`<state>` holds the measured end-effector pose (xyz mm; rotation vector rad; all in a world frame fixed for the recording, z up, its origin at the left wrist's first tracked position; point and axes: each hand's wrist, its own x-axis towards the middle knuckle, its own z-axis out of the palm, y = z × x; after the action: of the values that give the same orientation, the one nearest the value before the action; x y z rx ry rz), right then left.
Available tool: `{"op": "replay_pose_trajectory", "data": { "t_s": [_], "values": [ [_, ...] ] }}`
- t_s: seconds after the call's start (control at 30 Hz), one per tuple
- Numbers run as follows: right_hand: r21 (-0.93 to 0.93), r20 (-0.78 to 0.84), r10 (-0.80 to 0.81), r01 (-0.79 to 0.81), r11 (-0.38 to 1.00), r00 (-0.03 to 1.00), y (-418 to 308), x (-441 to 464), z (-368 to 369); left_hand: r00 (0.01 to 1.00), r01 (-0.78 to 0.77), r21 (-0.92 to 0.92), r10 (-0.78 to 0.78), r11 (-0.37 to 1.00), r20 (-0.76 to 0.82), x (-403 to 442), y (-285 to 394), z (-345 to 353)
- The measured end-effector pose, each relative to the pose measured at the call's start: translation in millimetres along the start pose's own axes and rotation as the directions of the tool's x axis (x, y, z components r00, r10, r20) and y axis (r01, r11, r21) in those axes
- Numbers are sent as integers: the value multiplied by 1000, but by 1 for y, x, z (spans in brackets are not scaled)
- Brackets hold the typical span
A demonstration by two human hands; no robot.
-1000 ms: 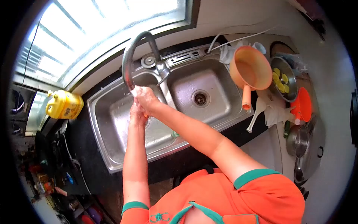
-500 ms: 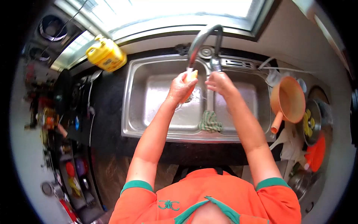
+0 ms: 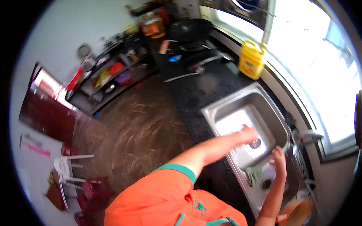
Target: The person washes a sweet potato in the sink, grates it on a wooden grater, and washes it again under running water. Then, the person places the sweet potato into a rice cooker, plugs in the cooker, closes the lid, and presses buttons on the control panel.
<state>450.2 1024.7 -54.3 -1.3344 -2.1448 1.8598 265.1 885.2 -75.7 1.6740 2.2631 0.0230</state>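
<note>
My left hand [image 3: 249,135] is over the left basin of the steel sink [image 3: 241,98], close to its drain [image 3: 255,143]. It is blurred, and whether it holds anything is hidden. My right hand [image 3: 278,160] is above the divider between the basins, its fingers loosely bent and apart, holding nothing that I can see. A striped green cloth [image 3: 253,175] lies over the divider's near end. The faucet [image 3: 307,136] is smeared at the sink's window side.
A yellow jug [image 3: 252,60] stands on the black counter [image 3: 203,88] beside the sink. A wok [image 3: 191,28] and utensils are farther along. An orange pan [image 3: 298,213] is at the sink's other end. Shelves [image 3: 113,81], red stools [image 3: 96,188] and a door [image 3: 47,115] are to the left.
The view has swung left and turned, bringing the floor, shelves and door into sight. The long orange piece in my left hand under the faucet no longer shows. Both hands are away from the faucet.
</note>
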Motion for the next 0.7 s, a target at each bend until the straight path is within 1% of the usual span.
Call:
{"op": "replay_pose_trajectory", "data": {
  "t_s": [0.03,0.07,0.1,0.13,0.17,0.2,0.23,0.27,0.3,0.33,0.37,0.4,0.43,0.47,0.5,0.57,0.6,0.63,0.67,0.7],
  "values": [
    [-310,99,-91,117,944,991,12,21,5,977,-117,262,158,958,-142,0,-8,29],
    [-389,139,-278,310,867,951,48,58,3,973,95,-205,-135,974,-189,-23,2,7],
    [-221,180,-161,200,955,970,2,20,21,964,126,-434,-213,892,-157,-21,-4,12],
    [-33,220,-159,171,985,962,-26,-4,31,927,72,-433,-220,898,-303,-42,-6,-6],
    [149,270,-154,116,982,950,-45,-16,38,928,-30,-527,-173,849,-331,-59,-15,-21],
    [361,301,-221,103,927,928,-59,-24,45,885,-170,-709,-211,684,-416,-60,-33,-13],
    [550,323,-281,62,833,904,-64,-29,55,828,-329,-817,-270,473,-491,-60,-53,2],
    [82,243,-210,196,977,947,-36,19,53,847,-253,-769,-249,588,-469,-73,-74,11],
    [-407,127,-214,248,879,969,-9,70,54,934,217,-436,-316,873,-168,-135,-66,-45],
    [-481,120,-386,394,784,915,-9,68,71,925,221,-216,-275,951,-263,-154,-88,-32],
    [-544,123,-550,520,659,826,-14,68,85,916,233,24,-211,972,-341,-168,-114,-8],
    [-599,134,-695,617,511,706,-25,68,99,885,259,-340,-364,904,-292,-215,-123,-24],
    [-647,154,-805,674,356,573,-33,60,114,830,248,-658,-506,711,-234,-263,-131,-41],
    [-396,134,-597,595,699,791,-76,12,143,784,231,-675,-545,701,-298,-300,-152,-30],
    [-502,187,-745,714,488,640,-87,6,160,734,210,-685,-575,698,-361,-335,-179,-14],
    [-229,268,-699,749,622,663,-127,-34,207,686,254,-683,-625,685,-372,-424,-223,8],
    [40,242,-620,631,775,747,-157,-82,244,651,174,-815,-686,552,-326,-461,-254,38],
    [300,253,-524,449,842,813,-178,-124,281,620,78,-916,-739,393,-264,-501,-281,67],
    [274,336,-638,576,770,693,-179,-117,304,655,-5,-1000,-756,-8,3,-551,-296,76],
    [279,407,-729,686,672,550,-179,-109,328,568,-148,-975,-821,-165,53,-596,-297,84]
  ]
}}
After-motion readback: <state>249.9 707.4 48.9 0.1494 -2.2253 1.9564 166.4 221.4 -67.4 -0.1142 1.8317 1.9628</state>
